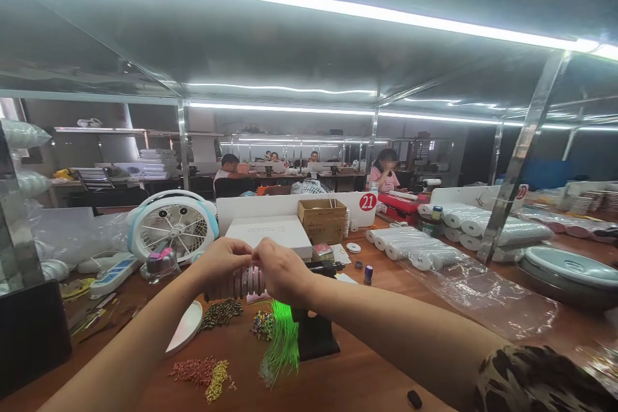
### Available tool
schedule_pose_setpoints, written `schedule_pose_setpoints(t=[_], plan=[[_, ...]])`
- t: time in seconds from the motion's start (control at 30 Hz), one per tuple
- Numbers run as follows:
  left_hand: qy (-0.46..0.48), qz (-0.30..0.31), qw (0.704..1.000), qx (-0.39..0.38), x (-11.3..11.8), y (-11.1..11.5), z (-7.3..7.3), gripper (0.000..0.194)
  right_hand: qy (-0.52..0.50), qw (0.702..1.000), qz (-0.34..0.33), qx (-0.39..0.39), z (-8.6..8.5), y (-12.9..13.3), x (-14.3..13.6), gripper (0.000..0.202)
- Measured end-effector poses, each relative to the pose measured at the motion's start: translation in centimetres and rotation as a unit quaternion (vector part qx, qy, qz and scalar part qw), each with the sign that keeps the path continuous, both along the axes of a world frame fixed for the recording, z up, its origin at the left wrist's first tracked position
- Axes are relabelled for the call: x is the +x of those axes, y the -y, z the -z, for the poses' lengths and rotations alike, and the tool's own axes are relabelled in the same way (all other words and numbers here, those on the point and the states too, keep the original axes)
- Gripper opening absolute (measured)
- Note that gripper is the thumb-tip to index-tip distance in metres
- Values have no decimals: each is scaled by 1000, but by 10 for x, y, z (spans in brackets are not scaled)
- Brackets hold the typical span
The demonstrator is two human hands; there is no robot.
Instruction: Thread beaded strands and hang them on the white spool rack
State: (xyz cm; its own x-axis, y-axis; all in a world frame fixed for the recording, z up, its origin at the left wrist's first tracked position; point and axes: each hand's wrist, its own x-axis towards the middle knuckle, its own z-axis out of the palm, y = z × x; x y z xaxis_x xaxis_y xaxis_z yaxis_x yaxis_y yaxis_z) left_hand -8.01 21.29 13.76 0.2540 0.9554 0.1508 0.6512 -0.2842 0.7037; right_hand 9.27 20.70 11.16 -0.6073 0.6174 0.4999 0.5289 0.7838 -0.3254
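Observation:
My left hand point(223, 265) and my right hand point(286, 275) meet above the middle of the table, both with fingers closed in a pinch. Whatever lies between the fingertips is too small to make out. Just below and behind them runs a row of pale and reddish ring-like discs point(250, 281), partly covered by the hands. A bundle of bright green cords point(284, 342) hangs beneath my right hand, beside a black stand point(317, 338). Nearby lie piles of multicoloured beads point(262, 324), dark beads point(221, 314), red pieces point(194, 370) and gold pieces point(218, 380).
At left are a white dish point(187, 327), a fan point(174, 226) and a power strip point(114, 274). Behind my hands stand a white box point(270, 232) and a cardboard box point(321, 219). Wrapped rolls point(410, 246), a metal post point(519, 141) and a basin point(564, 280) occupy the right.

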Motion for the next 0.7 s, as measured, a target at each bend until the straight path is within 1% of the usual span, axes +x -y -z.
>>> schedule_pose_setpoints(t=[0.07,0.1,0.2,0.27,0.43,0.7], plan=[[-2,1,1000,-7,0,1,0,29,-66,993,62,-74,-7,-6,-2,14],[-3,3,1000,-11,-1,1,-1,31,-75,989,75,-100,-10,-9,-3,14],[-9,12,1000,-21,-2,1,-1,36,-88,973,86,-195,-19,-15,-6,15],[-16,13,1000,-21,-2,1,-1,37,-95,963,89,-236,-22,-16,-7,16],[-30,11,999,-13,-3,1,-1,37,-105,950,98,-277,-26,-12,-7,16],[-36,5,999,-7,-3,0,0,35,-93,949,95,-286,-26,-12,-9,15]])
